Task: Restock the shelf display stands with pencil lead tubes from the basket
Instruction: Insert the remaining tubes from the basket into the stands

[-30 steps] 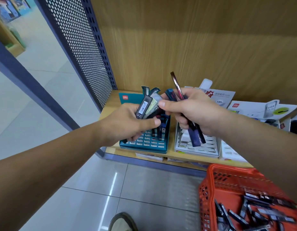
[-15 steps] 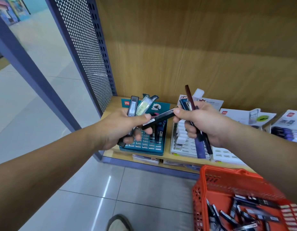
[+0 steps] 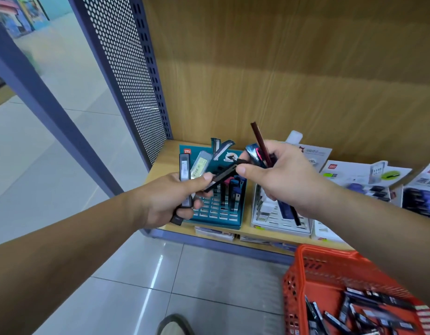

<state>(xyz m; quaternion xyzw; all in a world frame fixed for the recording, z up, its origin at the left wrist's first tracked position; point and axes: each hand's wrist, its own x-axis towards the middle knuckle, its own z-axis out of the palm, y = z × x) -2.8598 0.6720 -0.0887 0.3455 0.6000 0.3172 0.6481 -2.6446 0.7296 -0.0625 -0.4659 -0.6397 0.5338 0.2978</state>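
Head view: left hand [image 3: 170, 199] gripped flat plastic lead tubes, one dark tube [image 3: 185, 170] with a white label, one clear pale tube [image 3: 199, 164]. Right hand [image 3: 281, 175] gripped a slim bunch, a maroon tube [image 3: 258, 139] sticking up. A black tube [image 3: 223, 175] slanted between both thumbs, over the teal gridded stand [image 3: 216, 213] on the wood-grain shelf [image 3: 165, 160]. White slotted stand [image 3: 281, 223] sat just right. Red mesh basket [image 3: 296, 286] near right held loose dark tubes [image 3: 368, 310].
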